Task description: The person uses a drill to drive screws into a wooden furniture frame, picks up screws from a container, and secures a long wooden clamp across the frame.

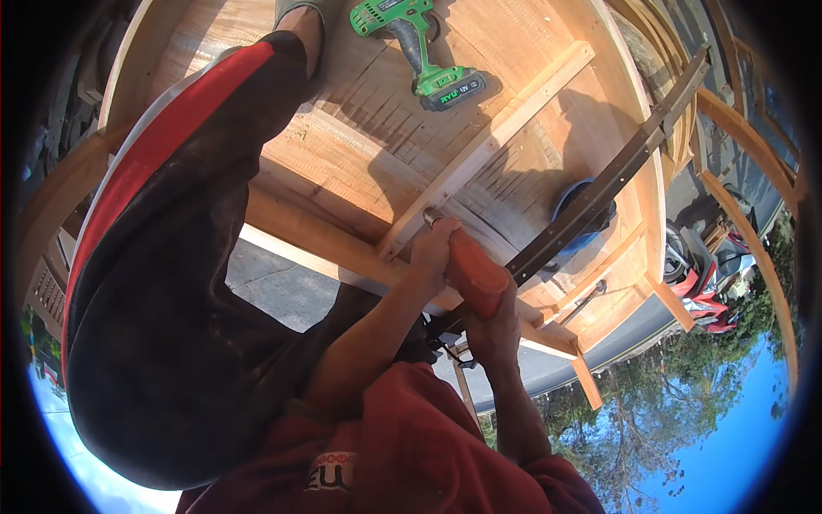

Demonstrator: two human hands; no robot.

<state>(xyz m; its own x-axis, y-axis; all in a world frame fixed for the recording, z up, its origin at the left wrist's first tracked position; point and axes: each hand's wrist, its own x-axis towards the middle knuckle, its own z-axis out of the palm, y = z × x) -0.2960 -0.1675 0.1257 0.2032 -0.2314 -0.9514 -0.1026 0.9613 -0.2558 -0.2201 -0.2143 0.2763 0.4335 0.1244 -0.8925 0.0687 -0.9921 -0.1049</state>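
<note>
Both my hands are on an orange-red power drill (476, 272) with a silver metal nose. That nose points away from me, at a pale wooden batten (488, 150) near its lower end; whether it touches the wood I cannot tell. My left hand (432, 248) is wrapped around the front part, close to the metal. Behind it, my right hand (494, 332) grips the rear end, with its fingers partly hidden. The batten lies across a wide wooden panel (360, 154) framed by thicker timbers. A dark metal bar (604, 184) with small holes runs diagonally just right of the drill.
A green cordless drill (415, 51) lies on the panel at the far side. Under the dark bar sits a blue round container (585, 206), partly hidden. My bent leg (171, 257) fills the left, its foot on the panel. A red motorbike (706, 287) stands beyond, at right.
</note>
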